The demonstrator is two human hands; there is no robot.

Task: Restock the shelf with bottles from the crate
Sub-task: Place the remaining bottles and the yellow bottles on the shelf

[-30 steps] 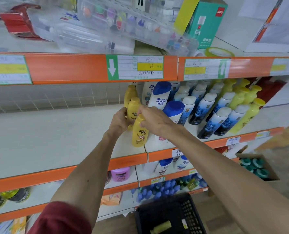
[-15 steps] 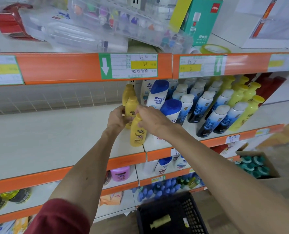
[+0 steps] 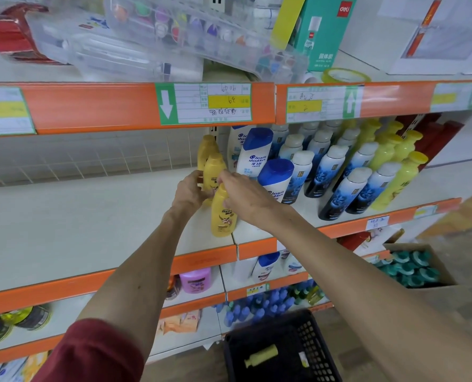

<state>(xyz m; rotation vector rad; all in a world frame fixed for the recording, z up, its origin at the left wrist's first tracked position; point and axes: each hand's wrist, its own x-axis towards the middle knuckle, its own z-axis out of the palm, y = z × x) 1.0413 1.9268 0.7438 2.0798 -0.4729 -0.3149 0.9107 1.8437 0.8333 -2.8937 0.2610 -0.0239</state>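
Shelf front [image 3: 201,261]: left hand [image 3: 189,192] and right hand [image 3: 247,199] grip yellow bottles [image 3: 222,217] (fingers [image 3: 230,176] curled).

Yellow shampoo bottles [image 3: 222,213] on shelf [image 3: 91,216]: three. Blue-capped white bottles [image 3: 274,183] beside them: three. Black crate [image 3: 312,337]: one, holding one small yellow bottle [image 3: 261,355]. Pink jar [image 3: 195,279]: one. Cardboard box [image 3: 433,296] of teal-capped bottles [image 3: 405,268]: one. Green carton [image 3: 323,31]: one.

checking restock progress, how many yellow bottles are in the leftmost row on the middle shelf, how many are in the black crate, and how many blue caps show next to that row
yellow bottles in the leftmost row: 3
yellow bottles in the black crate: 1
blue caps next to that row: 2
total: 6
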